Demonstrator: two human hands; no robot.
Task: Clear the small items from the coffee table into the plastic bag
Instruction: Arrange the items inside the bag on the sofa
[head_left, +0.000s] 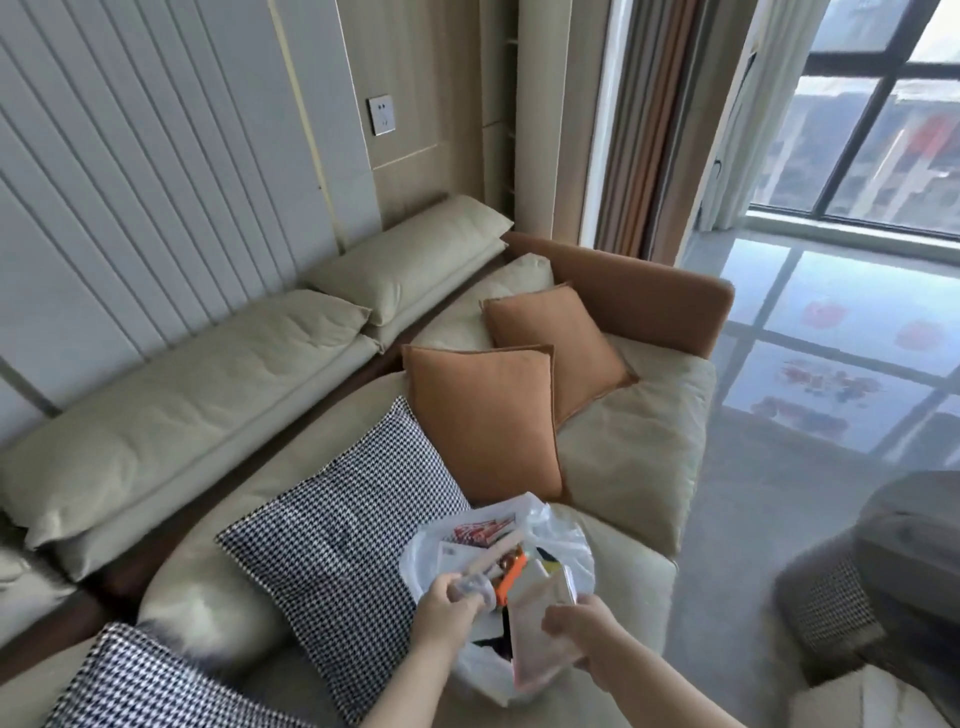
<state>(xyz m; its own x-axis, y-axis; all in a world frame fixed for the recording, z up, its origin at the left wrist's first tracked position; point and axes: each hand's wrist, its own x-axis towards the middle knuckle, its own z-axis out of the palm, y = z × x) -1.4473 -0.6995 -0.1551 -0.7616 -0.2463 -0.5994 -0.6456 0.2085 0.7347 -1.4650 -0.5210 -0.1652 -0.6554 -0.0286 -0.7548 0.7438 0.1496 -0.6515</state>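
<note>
My left grip (448, 603) and right grip (571, 631) hold the plastic bag (563, 540) open on the sofa (634, 447), houndstooth cushion (337, 545) at nine o'clock

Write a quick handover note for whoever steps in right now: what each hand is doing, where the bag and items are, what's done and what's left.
Left hand: grip on the gathered edge of the plastic bag, holding it open.
Right hand: grip on a flat pinkish packet, over the bag's mouth.
The bag sits on the beige sofa, beside the houndstooth cushion.
Done: several items are already inside, including an orange item and a red-printed pack.
Left: drop the packet in. The coffee table is not in view, so check it for leftovers.
</note>
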